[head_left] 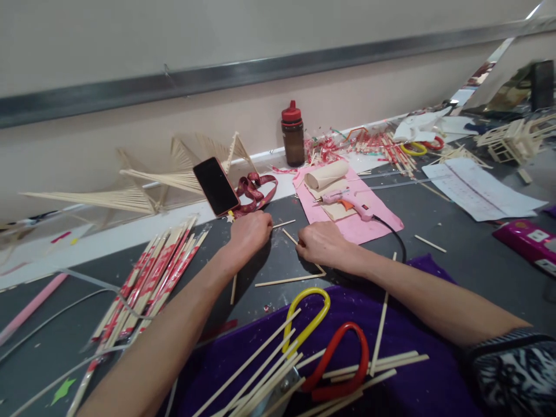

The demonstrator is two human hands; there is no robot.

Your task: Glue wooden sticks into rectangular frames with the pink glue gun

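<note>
My left hand (pixel 252 231) is closed over thin wooden sticks on the grey table. One stick end (pixel 284 223) sticks out to its right, and another stick (pixel 233 289) shows below it; where they meet is hidden under the hand. My right hand (pixel 321 246) is closed with fingertips down on a slanted wooden stick (pixel 290 237). That stick's lower end touches a flat-lying stick (pixel 289 281), making a corner. Just behind my right hand, a pink glue gun (pixel 347 201) lies on a pink sheet (pixel 382 223).
Scissors with yellow and red handles (pixel 358 370) and loose sticks lie on purple cloth (pixel 208 376) nearest me. Wrapped sticks (pixel 152 278) are at left. Behind stand a phone (pixel 216 186), a stick structure (pixel 174 174) and a bottle (pixel 293 139). The glue gun's cord (pixel 393 229) runs behind my right arm.
</note>
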